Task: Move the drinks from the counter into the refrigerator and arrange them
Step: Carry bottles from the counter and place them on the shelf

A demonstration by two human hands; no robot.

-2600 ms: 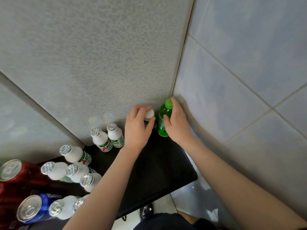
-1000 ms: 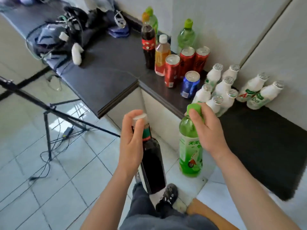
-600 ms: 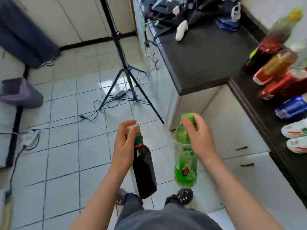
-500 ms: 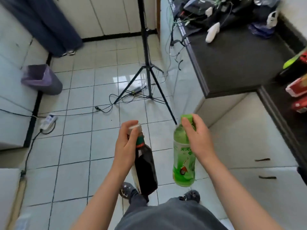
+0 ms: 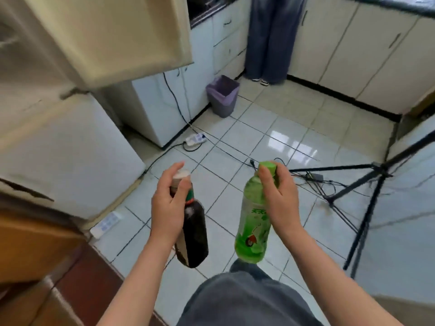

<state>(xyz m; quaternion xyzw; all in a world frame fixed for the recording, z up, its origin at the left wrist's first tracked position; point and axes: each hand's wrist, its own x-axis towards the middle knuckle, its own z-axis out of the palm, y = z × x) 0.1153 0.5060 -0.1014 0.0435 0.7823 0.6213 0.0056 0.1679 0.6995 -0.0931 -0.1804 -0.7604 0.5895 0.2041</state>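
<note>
My left hand (image 5: 167,208) grips the neck of a dark drink bottle (image 5: 194,234) with a white cap; it hangs over the tiled floor. My right hand (image 5: 281,201) grips the neck of a green drink bottle (image 5: 253,229) with a green cap, held level with the dark one. The white refrigerator (image 5: 61,156) stands at the left, its upper door (image 5: 113,36) swung open above the closed lower door. The inside of the refrigerator is out of view.
A black tripod (image 5: 367,198) with cables stands on the floor at the right. A purple waste bin (image 5: 222,95) sits by the far cabinets, beside a standing person's legs (image 5: 270,41). A power strip (image 5: 195,138) and cords cross the floor. A brown cabinet (image 5: 30,250) is at lower left.
I lifted both bottles off the counter and turned left; the counter with the other drinks has left the view and the refrigerator has come in. Both grips are unchanged.
</note>
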